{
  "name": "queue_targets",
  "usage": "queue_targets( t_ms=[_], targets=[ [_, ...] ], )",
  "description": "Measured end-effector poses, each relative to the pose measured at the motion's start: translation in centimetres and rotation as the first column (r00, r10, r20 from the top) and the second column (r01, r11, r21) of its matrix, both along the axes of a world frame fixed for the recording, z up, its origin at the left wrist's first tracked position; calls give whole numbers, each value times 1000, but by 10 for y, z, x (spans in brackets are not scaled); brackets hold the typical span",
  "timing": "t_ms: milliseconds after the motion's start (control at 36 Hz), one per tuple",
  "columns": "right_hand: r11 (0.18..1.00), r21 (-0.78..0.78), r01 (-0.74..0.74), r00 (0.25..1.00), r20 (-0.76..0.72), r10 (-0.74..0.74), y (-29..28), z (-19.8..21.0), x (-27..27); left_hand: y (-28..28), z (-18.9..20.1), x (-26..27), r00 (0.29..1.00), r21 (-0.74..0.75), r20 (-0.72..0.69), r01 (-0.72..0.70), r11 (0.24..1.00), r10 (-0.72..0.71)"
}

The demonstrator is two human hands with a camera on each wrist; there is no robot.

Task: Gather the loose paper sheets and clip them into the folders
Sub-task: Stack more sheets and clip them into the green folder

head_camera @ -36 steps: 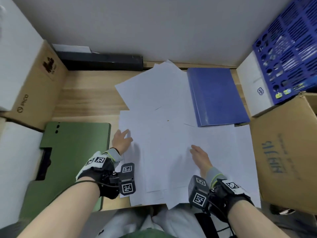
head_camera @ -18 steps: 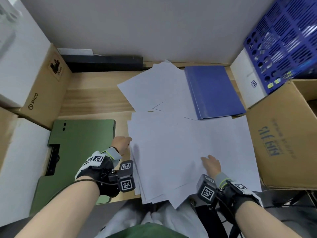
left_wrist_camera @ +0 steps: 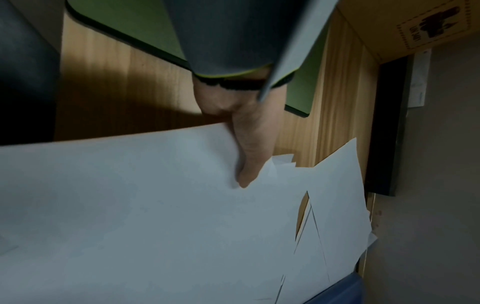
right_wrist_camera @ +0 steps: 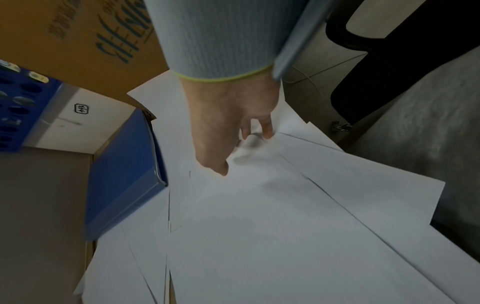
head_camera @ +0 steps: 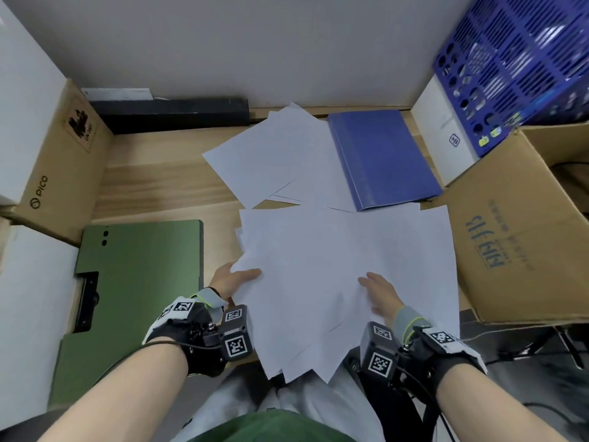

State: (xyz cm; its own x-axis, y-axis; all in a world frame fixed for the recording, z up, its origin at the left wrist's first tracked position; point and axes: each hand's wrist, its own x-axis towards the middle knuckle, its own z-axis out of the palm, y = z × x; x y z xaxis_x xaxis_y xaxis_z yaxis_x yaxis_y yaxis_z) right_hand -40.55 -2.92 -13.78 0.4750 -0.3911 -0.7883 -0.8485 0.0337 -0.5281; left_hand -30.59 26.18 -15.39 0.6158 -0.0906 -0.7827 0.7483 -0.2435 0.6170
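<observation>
- The left hand (head_camera: 234, 279) pinches the left edge of the fanned stack of loose white paper sheets (head_camera: 344, 269), thumb on top and the other fingers hidden beneath.
- The right hand (head_camera: 381, 293) lies on the sheets with relaxed fingers; nothing is clasped.
- More white sheets (head_camera: 274, 154) lie beyond both hands, nearer the left.
- The closed blue plastic folder (head_camera: 382, 157) lies beyond the right hand, long axis pointing away.
- The flat green clipboard folder (head_camera: 140, 266) sits just left of the grip, so the left hand is nearer.
</observation>
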Motion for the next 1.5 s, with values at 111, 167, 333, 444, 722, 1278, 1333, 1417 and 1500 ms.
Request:
queue_targets(
  t_ms=[111,167,333,444,722,1278,1333,1417,1500],
  targets=[
    [1000,-26,-7,1000,14,7,2,-3,-3,-3,-3,-7,1000,-25,11,-23,999,23],
    [999,-40,-25,1000,12,26,1,-2,-4,-4,-4,-9,1000,-38,10,-10,999,11],
    [998,-69,-11,1000,13,12,-5,-2,-5,-7,-2,-5,995,-49,90,37,998,-33],
    [997,-75,15,1000,13,-14,-4,-2,-4,-12,-2,-1,990,-39,118,82,996,-77],
    [997,-76,-12,1000,-11,11,5,6,12,20,20,33,946,51,300,-141,989,119],
    [932,235,-277,957,-19,290,123,12,76,162,-33,-46,935,162,4,-351,922,355],
    [935,206,-288,954,-29,300,127,6,77,170,-32,-55,951,152,-24,-301,941,308],
    [907,223,-356,929,-24,370,128,2,76,176,-29,-59,980,158,-36,-187,970,195],
    [885,205,-418,904,-2,428,131,6,72,173,-21,-56,988,164,-53,-133,977,143]
  ],
)
